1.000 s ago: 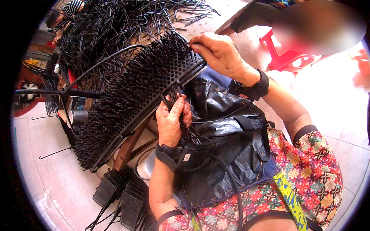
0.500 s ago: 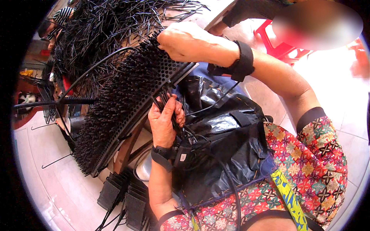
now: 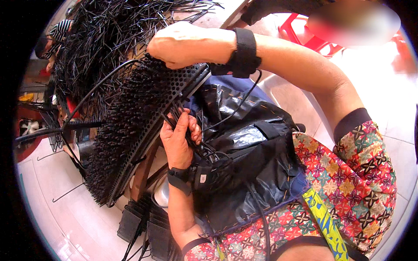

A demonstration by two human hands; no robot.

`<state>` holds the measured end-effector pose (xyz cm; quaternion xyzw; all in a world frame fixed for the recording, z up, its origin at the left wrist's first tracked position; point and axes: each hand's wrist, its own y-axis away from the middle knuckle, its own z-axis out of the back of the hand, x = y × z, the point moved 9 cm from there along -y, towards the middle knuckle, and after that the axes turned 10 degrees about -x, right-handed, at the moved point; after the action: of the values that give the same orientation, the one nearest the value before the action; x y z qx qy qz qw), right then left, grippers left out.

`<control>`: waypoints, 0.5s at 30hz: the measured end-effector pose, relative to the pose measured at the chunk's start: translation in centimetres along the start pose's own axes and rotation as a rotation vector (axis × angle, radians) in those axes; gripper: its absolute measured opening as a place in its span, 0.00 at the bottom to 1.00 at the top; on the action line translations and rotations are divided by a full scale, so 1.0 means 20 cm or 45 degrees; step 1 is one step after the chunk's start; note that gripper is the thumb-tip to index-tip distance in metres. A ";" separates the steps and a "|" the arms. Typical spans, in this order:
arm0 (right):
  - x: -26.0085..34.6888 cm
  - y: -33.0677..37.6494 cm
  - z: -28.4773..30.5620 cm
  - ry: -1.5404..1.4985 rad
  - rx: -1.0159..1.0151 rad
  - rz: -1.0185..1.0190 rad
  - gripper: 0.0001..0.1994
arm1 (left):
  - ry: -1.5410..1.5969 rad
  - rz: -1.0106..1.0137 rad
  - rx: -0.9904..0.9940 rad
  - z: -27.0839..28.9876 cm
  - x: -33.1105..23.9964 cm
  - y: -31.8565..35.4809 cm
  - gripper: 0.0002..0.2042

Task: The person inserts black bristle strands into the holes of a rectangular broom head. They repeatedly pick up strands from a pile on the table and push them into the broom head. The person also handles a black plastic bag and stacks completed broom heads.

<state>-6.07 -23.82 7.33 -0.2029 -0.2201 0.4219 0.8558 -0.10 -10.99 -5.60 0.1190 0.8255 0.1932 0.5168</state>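
Observation:
A curved black perforated panel (image 3: 185,82) stands tilted in front of me, its far side packed with short black rods (image 3: 126,108). My left hand (image 3: 178,139) is closed round a bunch of thin black rods (image 3: 176,110), close to the panel's near edge. My right hand (image 3: 178,43) reaches over the top of the panel with its wrist bent. Its fingers curl down on the rod side, and what they hold is hidden behind the hand. Each wrist wears a black band with a cable.
A large heap of loose black rods (image 3: 113,35) lies beyond the panel. Black mesh pieces (image 3: 161,235) stand below it on the tiled floor (image 3: 56,174). A black plastic apron (image 3: 257,135) covers my lap. A red stool (image 3: 300,35) and another person are at far right.
My right hand has moved left and slightly up along the top of the panel. The left hand keeps its bunch of rods, shifted a little left in view.

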 end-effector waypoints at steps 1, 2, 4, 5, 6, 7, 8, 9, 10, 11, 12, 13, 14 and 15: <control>0.00 -0.02 -0.04 0.053 0.106 -0.022 0.06 | -0.003 0.013 0.000 0.02 0.01 0.00 0.06; 0.01 -0.03 -0.06 0.057 0.169 0.006 0.07 | -0.013 0.013 0.001 0.02 0.01 -0.01 0.06; 0.02 -0.05 -0.10 0.065 0.295 0.064 0.10 | -0.030 0.014 0.002 0.02 0.01 -0.01 0.06; 0.04 -0.07 -0.09 -0.009 0.207 0.135 0.10 | -0.030 0.011 0.014 0.01 0.00 -0.01 0.06; 0.03 -0.07 -0.11 -0.014 0.240 0.124 0.10 | -0.030 0.007 0.025 0.00 0.00 -0.01 0.06; 0.01 -0.06 -0.13 -0.020 0.272 0.114 0.10 | -0.029 0.002 0.034 -0.01 0.00 -0.01 0.06; 0.03 -0.06 -0.14 -0.031 0.302 0.112 0.09 | -0.006 0.006 0.031 0.00 -0.01 0.00 0.06; 0.03 -0.07 -0.12 -0.002 0.239 0.092 0.08 | 0.018 0.010 0.026 0.00 -0.01 0.00 0.06; 0.05 -0.06 -0.09 0.003 0.182 0.094 0.08 | 0.043 0.013 0.020 0.01 -0.01 0.01 0.06; 0.06 -0.04 -0.03 0.019 0.131 0.091 0.07 | 0.025 0.003 0.022 0.00 -0.02 0.01 0.06; 0.09 -0.01 0.02 0.031 0.084 0.093 0.07 | 0.012 -0.006 0.019 0.00 -0.02 0.01 0.06; 0.12 0.03 0.12 -0.049 -0.165 0.106 0.08 | 0.000 -0.015 0.016 0.00 -0.02 0.01 0.06; 0.13 0.09 0.13 -0.097 -0.207 0.050 0.09 | -0.006 -0.021 0.017 0.01 -0.01 0.00 0.06; 0.13 0.16 0.15 -0.206 -0.285 -0.020 0.11 | -0.008 -0.030 0.030 -0.01 -0.01 0.00 0.06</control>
<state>-8.23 -19.47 8.57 -0.2605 -0.3358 0.4029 0.8106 -0.17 -11.12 -5.30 0.1160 0.8274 0.1770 0.5203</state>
